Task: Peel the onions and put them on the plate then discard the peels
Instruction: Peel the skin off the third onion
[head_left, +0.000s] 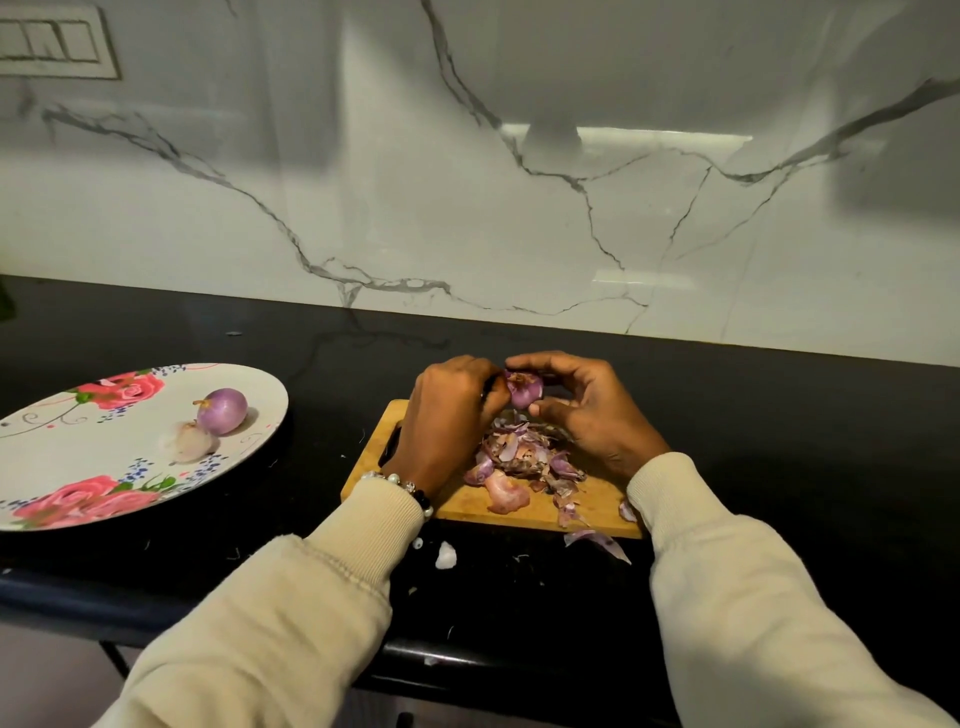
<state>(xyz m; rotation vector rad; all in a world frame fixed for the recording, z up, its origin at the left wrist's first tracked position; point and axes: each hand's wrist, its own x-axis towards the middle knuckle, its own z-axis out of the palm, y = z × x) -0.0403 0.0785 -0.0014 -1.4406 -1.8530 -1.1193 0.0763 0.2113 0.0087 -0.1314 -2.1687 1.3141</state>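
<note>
Here, left hand (449, 410) and right hand (587, 410) both gripping onion (523, 391) above board's (467, 506) far edge, plate (62, 441) well apart leftward.

White grey-veined marble wall (467, 182); glossy black counter (779, 415); switch panel (54, 44) upper left

**Cream sleeves, beaded bracelet**

Both arms are covered by long cream sleeves (291, 597) of soft knit fabric, finished with ribbed cuffs at the wrists. A bracelet (402, 488) of white pearl-like and dark beads is worn on the left wrist, against the cuff. No rings can be made out.
</note>
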